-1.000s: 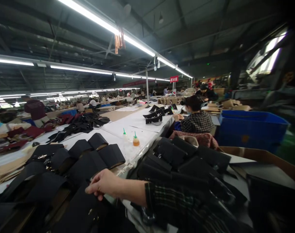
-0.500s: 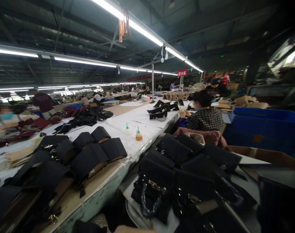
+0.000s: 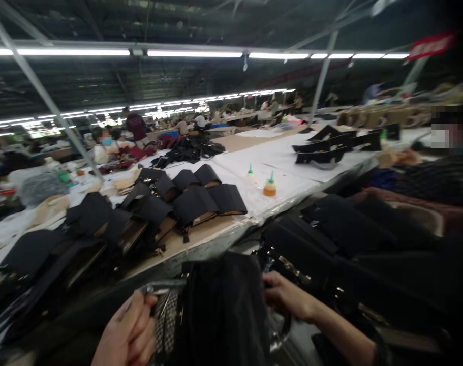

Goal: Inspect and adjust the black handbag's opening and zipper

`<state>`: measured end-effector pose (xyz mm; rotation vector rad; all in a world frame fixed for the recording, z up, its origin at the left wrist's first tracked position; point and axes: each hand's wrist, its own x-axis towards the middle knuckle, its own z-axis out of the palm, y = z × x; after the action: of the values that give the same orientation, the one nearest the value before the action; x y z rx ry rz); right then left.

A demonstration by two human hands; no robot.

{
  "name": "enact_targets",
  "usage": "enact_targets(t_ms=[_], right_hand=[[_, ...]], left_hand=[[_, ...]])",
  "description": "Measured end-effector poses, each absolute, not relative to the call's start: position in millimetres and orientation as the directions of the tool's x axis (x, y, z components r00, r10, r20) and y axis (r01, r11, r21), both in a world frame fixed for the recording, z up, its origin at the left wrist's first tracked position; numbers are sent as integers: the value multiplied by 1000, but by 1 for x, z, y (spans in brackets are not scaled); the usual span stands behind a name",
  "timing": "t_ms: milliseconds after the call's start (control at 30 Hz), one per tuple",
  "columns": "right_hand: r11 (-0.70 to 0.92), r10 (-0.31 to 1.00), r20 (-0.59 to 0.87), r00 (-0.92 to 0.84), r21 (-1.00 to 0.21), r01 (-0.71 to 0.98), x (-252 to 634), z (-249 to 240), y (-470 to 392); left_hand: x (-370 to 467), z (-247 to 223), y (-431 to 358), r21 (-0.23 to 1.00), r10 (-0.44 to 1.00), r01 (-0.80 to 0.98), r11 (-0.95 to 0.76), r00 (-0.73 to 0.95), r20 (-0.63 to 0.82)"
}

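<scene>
A black bag [image 3: 223,310] is held low at the table [image 3: 201,239] edge: its metal frame is gripped by the left hand [image 3: 126,335], its right side clasped by the right hand [image 3: 288,297] (picture blurred). The frame could slip if the grip loosens.

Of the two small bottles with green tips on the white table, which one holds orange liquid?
The right bottle, nearer the table edge; the left bottle looks pale.

No words can be read here. The red sign [image 3: 429,44] hanging up high at the top right is too blurry to make out.
</scene>
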<state>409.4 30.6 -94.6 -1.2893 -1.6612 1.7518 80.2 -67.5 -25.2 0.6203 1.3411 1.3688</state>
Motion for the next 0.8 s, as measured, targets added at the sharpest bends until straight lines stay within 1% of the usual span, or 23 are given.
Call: enact_targets(t_ms=[33,100,133,200,267,333,433,467,533,567,600,633,667,700,733,767,800], right_hand=[[-205,792,-334,-511,-934,293,409,-98,40],[-185,797,-319,-513,-937,296,406,-107,55],[-173,805,-313,-503,-936,306,404,-113,60],[-142,829,-299,-472,-930,340,403,-125,66],[-111,849,-294,-440,-912,394,406,-136,67],[-80,855,-295,-427,-888,453,412,-143,68],[4,865,-250,-435,-864,504,419,-136,67],[55,884,-196,-424,-858,510,419,-128,65],[190,914,-36,-404,-842,505,412,-106,57],[309,907,94,-410,-812,496,404,-95,52],[386,866,148,-477,-806,449,392,-84,45],[394,795,111,-597,-843,367,377,-75,38],[378,683,36,-729,-872,311,359,-71,33],[363,570,-59,-820,-877,315,339,-70,28],[371,469,-129,-874,-869,328,317,-73,25],[348,432,-174,-885,-873,342,295,-80,25],[321,437,-196,-878,-877,356,273,-90,26]], left_hand=[[76,-27,-68,895,904,-419,156,-304,-300],[65,-30,-67,847,894,-529,53,-352,-276],[59,-32,-67,825,877,-565,-1,-397,-271],[48,-37,-69,801,832,-596,-56,-471,-292],[38,-41,-74,785,810,-618,-45,-483,-334],[32,-47,-78,769,817,-640,6,-440,-373],[32,-56,-79,758,835,-649,59,-384,-394],[33,-58,-79,760,839,-646,67,-376,-393],[37,-59,-78,766,843,-639,77,-368,-392],[39,-59,-78,767,845,-636,86,-361,-395],[41,-58,-78,767,846,-634,101,-350,-401],[44,-56,-80,767,849,-630,122,-334,-410],[46,-55,-82,768,852,-623,149,-313,-419],[50,-53,-85,771,859,-611,181,-283,-427],[53,-53,-89,774,869,-595,217,-242,-430],[55,-53,-94,775,884,-580,251,-189,-428],[57,-54,-99,774,900,-567,281,-124,-418]])
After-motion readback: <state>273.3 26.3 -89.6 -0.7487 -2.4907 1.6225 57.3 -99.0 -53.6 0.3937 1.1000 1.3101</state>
